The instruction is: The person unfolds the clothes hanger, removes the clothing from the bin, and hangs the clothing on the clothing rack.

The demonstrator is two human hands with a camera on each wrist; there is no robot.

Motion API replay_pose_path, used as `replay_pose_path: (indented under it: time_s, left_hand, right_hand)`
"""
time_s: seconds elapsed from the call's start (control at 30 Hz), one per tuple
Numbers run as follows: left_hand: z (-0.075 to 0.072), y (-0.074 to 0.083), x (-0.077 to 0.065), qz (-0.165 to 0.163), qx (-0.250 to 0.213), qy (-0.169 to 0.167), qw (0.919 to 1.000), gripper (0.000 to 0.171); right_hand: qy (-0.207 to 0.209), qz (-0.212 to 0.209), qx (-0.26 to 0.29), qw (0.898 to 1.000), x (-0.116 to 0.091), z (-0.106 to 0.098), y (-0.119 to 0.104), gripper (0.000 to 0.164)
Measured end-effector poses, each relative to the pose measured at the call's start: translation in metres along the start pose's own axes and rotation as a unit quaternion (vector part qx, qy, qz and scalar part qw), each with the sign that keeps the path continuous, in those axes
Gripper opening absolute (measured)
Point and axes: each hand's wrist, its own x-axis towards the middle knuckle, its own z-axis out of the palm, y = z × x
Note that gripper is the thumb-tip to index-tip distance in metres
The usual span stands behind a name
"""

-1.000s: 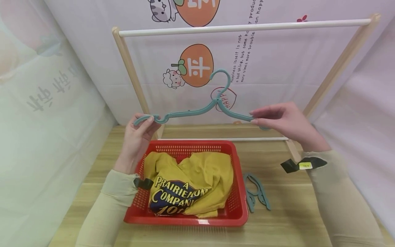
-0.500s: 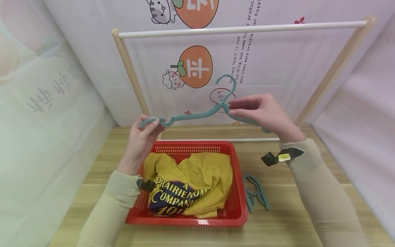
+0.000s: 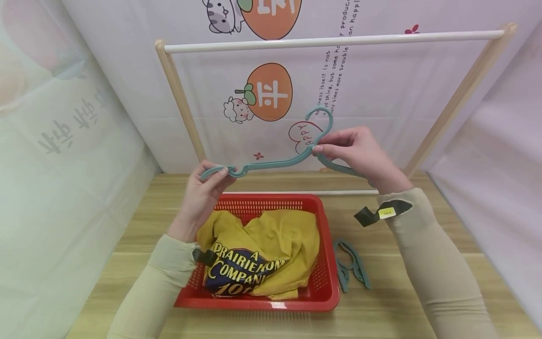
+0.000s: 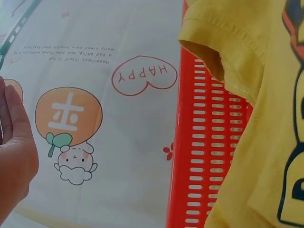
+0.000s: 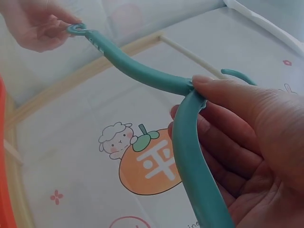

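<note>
Held up above the basket is a teal folding clothes hanger [image 3: 275, 165], its two arms spread and its hook pointing up. My left hand [image 3: 203, 193] pinches the hanger's left end between thumb and fingers. At the centre joint, just below the hook, my right hand [image 3: 360, 155] grips the hanger with thumb and fingertips; the right wrist view shows the thumb [image 5: 228, 92] pressed on that joint. The right hand partly covers the hanger's right arm. Below lies a yellow T-shirt [image 3: 292, 245] with printed lettering, crumpled in the red basket [image 3: 326, 263].
A second teal hanger [image 3: 357, 266], folded, lies on the wooden table [image 3: 394, 273] right of the basket. Behind the hands stands a clothes rack [image 3: 338, 40] with a white top bar and wooden posts. Printed white sheeting [image 3: 127, 188] encloses the back and sides.
My right hand has slid from the hanger's right arm inward to its centre joint. The hanger and my left hand have shifted slightly right and down. Shirt and basket stay put.
</note>
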Motion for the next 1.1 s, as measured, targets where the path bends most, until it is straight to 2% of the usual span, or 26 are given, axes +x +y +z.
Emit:
replay_pose_path:
  time_s: [0.23, 0.6, 0.9, 1.1]
  left_hand:
    - [-0.001, -0.004, 0.0, -0.01, -0.014, -0.012, 0.9998, 0.021]
    - [-0.001, -0.007, -0.001, -0.034, 0.003, -0.009, 0.9994, 0.02]
    - [-0.008, 0.001, 0.0, -0.068, 0.076, -0.029, 0.9944, 0.023]
    - [-0.021, 0.005, -0.003, -0.119, 0.127, -0.016, 0.9846, 0.033]
  right_hand:
    - [-0.002, -0.002, -0.008, 1.0, -0.003, -0.002, -0.001, 0.032]
    - [0.0, -0.026, -0.019, 0.999, -0.006, -0.002, 0.002, 0.03]
    - [0.013, -0.041, -0.016, 0.999, -0.009, -0.007, 0.009, 0.028]
    - [0.027, -0.03, -0.026, 0.999, -0.013, -0.015, 0.015, 0.027]
